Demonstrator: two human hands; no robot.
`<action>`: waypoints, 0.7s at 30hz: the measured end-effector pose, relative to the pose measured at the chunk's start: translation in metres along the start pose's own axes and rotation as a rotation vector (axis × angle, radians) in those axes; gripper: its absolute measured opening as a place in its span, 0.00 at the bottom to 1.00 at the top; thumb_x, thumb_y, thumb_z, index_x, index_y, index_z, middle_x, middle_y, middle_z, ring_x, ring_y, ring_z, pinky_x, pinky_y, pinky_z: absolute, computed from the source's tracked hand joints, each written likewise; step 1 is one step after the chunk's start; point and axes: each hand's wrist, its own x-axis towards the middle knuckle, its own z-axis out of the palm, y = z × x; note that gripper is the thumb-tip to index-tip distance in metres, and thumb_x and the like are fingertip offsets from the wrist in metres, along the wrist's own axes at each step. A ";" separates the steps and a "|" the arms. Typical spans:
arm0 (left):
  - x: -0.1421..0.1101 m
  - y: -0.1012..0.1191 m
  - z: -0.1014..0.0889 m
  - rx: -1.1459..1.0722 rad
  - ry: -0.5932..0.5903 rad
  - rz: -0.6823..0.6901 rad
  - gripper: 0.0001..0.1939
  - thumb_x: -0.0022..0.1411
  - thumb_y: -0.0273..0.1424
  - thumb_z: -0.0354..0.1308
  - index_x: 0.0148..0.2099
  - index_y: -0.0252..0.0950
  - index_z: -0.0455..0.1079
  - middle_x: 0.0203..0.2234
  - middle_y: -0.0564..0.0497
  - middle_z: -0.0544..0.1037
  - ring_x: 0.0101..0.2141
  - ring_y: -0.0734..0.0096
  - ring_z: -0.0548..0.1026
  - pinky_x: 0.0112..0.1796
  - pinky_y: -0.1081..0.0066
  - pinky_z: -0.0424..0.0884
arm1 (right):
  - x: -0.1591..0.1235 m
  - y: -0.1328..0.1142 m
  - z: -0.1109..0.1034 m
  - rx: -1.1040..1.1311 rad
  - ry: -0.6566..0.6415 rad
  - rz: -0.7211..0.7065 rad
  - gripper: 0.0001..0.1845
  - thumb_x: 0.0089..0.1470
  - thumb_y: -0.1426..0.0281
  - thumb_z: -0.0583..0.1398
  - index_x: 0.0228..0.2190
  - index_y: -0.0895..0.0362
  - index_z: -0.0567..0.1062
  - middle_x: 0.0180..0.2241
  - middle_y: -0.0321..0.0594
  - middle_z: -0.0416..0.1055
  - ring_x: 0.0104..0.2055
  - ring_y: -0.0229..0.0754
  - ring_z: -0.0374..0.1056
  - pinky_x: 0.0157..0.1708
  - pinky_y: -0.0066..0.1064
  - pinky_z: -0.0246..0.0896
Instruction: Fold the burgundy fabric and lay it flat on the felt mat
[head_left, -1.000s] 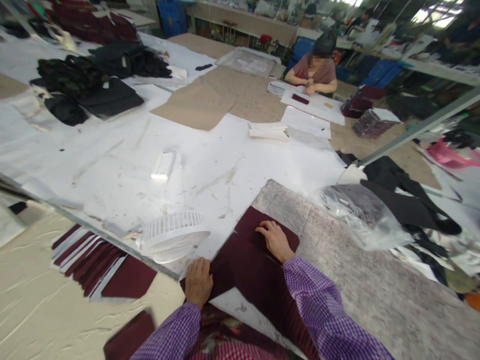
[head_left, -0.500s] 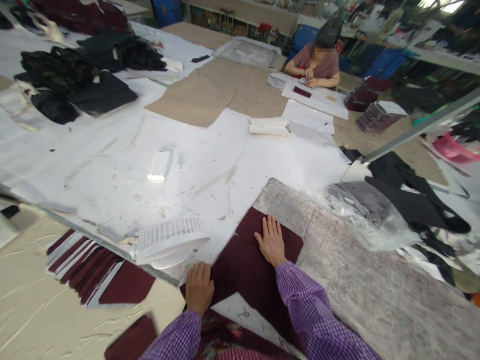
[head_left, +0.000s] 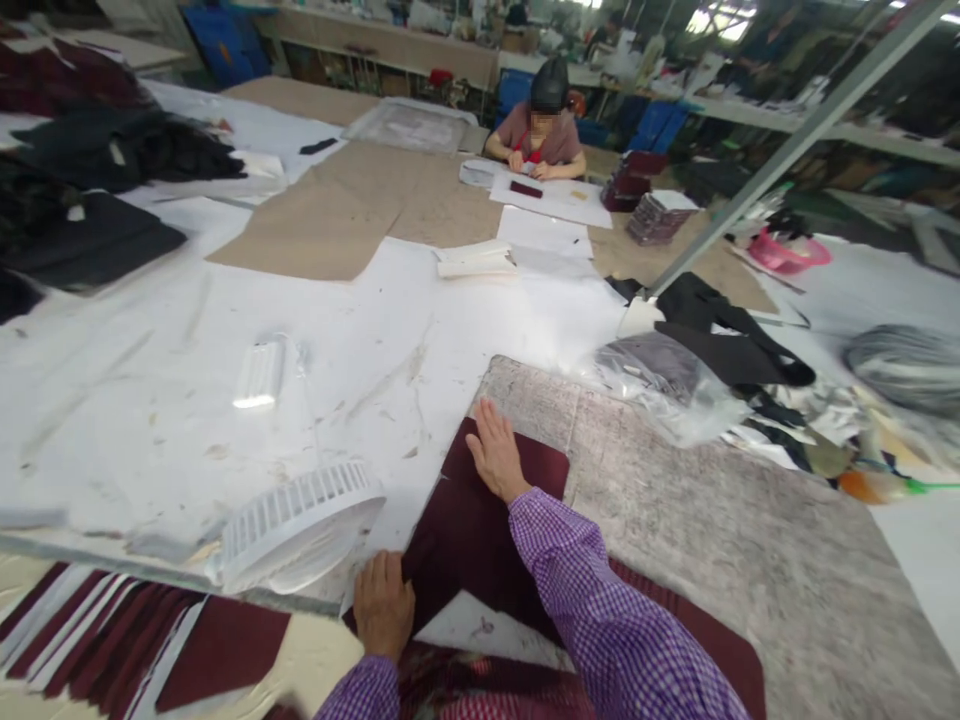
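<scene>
Both the left hand (head_left: 383, 604) and right hand (head_left: 495, 455) lie open and flat on maroon cloth (head_left: 469, 535); beyond them stretches a white, cluttered surface (head_left: 150, 400).

Bright, even daylight pours from windows (head_left: 716, 20) at top right. Glare whitens the worktop (head_left: 150, 400) around the white lamp (head_left: 257, 372). Edges bow and smear; the plastic bag (head_left: 660, 385) blurs, shadows soft.
</scene>
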 end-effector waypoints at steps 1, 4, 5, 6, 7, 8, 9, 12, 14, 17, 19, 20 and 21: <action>0.000 0.000 0.001 -0.006 0.001 0.000 0.09 0.56 0.22 0.50 0.40 0.29 0.68 0.34 0.41 0.72 0.38 0.54 0.68 0.40 0.58 0.64 | -0.009 0.009 -0.002 -0.009 0.021 0.054 0.29 0.63 0.64 0.40 0.62 0.63 0.43 0.65 0.47 0.40 0.67 0.44 0.31 0.62 0.47 0.29; -0.001 -0.001 0.004 -0.024 -0.006 -0.012 0.09 0.56 0.22 0.49 0.40 0.29 0.67 0.34 0.41 0.71 0.38 0.54 0.67 0.40 0.58 0.63 | -0.032 0.030 0.003 -0.013 0.023 0.149 0.31 0.62 0.61 0.44 0.61 0.66 0.49 0.63 0.53 0.45 0.66 0.50 0.35 0.61 0.51 0.29; -0.002 -0.001 0.005 -0.031 -0.008 -0.019 0.09 0.56 0.22 0.49 0.40 0.30 0.67 0.34 0.42 0.71 0.38 0.55 0.67 0.40 0.58 0.63 | -0.037 0.034 0.007 -0.008 0.020 0.162 0.31 0.61 0.60 0.45 0.60 0.66 0.51 0.63 0.53 0.45 0.66 0.50 0.36 0.61 0.51 0.29; -0.002 -0.001 0.006 -0.040 -0.008 -0.027 0.09 0.57 0.22 0.49 0.40 0.31 0.67 0.33 0.42 0.71 0.37 0.55 0.67 0.40 0.59 0.63 | -0.041 0.036 0.011 -0.001 0.019 0.168 0.32 0.61 0.60 0.45 0.60 0.66 0.52 0.63 0.53 0.45 0.66 0.50 0.36 0.61 0.50 0.30; -0.002 -0.001 0.006 -0.052 -0.007 -0.035 0.09 0.57 0.23 0.49 0.39 0.31 0.67 0.33 0.43 0.71 0.37 0.55 0.67 0.40 0.59 0.63 | -0.043 0.037 0.014 0.006 0.020 0.173 0.32 0.61 0.59 0.46 0.60 0.65 0.52 0.64 0.52 0.44 0.66 0.50 0.36 0.61 0.50 0.30; -0.003 -0.001 0.005 -0.068 -0.002 -0.043 0.09 0.57 0.23 0.49 0.39 0.32 0.67 0.33 0.43 0.71 0.37 0.56 0.67 0.40 0.59 0.62 | -0.045 0.038 0.016 0.014 0.024 0.178 0.32 0.61 0.59 0.46 0.60 0.65 0.52 0.64 0.52 0.44 0.66 0.49 0.35 0.62 0.49 0.30; -0.003 0.000 0.004 -0.089 0.005 -0.051 0.09 0.56 0.23 0.49 0.39 0.32 0.67 0.33 0.44 0.70 0.37 0.56 0.67 0.40 0.59 0.62 | -0.048 0.039 0.016 0.022 0.030 0.185 0.32 0.60 0.59 0.46 0.60 0.66 0.53 0.64 0.52 0.44 0.66 0.49 0.35 0.62 0.48 0.30; -0.001 0.004 -0.001 -0.187 0.032 -0.080 0.09 0.56 0.22 0.48 0.38 0.33 0.67 0.32 0.44 0.70 0.36 0.56 0.67 0.40 0.58 0.61 | -0.066 0.046 0.007 0.046 0.055 0.232 0.33 0.60 0.58 0.47 0.59 0.67 0.54 0.63 0.54 0.44 0.66 0.49 0.35 0.62 0.49 0.31; 0.001 0.007 -0.007 -0.282 0.048 -0.112 0.09 0.56 0.22 0.47 0.36 0.33 0.67 0.30 0.45 0.70 0.35 0.57 0.67 0.39 0.58 0.61 | -0.083 0.056 -0.004 0.075 0.071 0.272 0.32 0.60 0.58 0.47 0.59 0.65 0.55 0.63 0.54 0.46 0.66 0.50 0.37 0.61 0.51 0.31; 0.003 0.010 -0.021 -0.462 0.052 -0.168 0.09 0.55 0.22 0.47 0.33 0.34 0.68 0.27 0.46 0.70 0.34 0.58 0.68 0.40 0.57 0.61 | -0.108 0.069 -0.025 0.166 0.078 0.316 0.30 0.59 0.58 0.48 0.57 0.63 0.60 0.61 0.54 0.51 0.65 0.51 0.43 0.60 0.55 0.31; 0.005 0.009 -0.038 -0.600 0.029 -0.210 0.08 0.55 0.24 0.48 0.31 0.35 0.69 0.26 0.47 0.72 0.33 0.58 0.70 0.40 0.56 0.63 | -0.120 0.072 -0.043 0.260 0.074 0.335 0.30 0.57 0.56 0.50 0.54 0.64 0.64 0.59 0.57 0.56 0.63 0.56 0.47 0.59 0.58 0.33; 0.006 0.008 -0.049 -0.674 0.011 -0.232 0.08 0.56 0.26 0.49 0.31 0.35 0.69 0.25 0.47 0.73 0.32 0.58 0.71 0.40 0.56 0.64 | -0.124 0.070 -0.053 0.316 0.071 0.341 0.30 0.57 0.56 0.51 0.52 0.65 0.66 0.57 0.59 0.58 0.62 0.58 0.49 0.58 0.60 0.35; 0.008 0.008 -0.062 -0.751 -0.007 -0.256 0.07 0.56 0.28 0.50 0.32 0.36 0.70 0.25 0.47 0.74 0.32 0.58 0.72 0.40 0.56 0.65 | -0.127 0.066 -0.065 0.379 0.067 0.341 0.30 0.56 0.55 0.51 0.51 0.65 0.67 0.56 0.61 0.60 0.61 0.60 0.51 0.57 0.62 0.39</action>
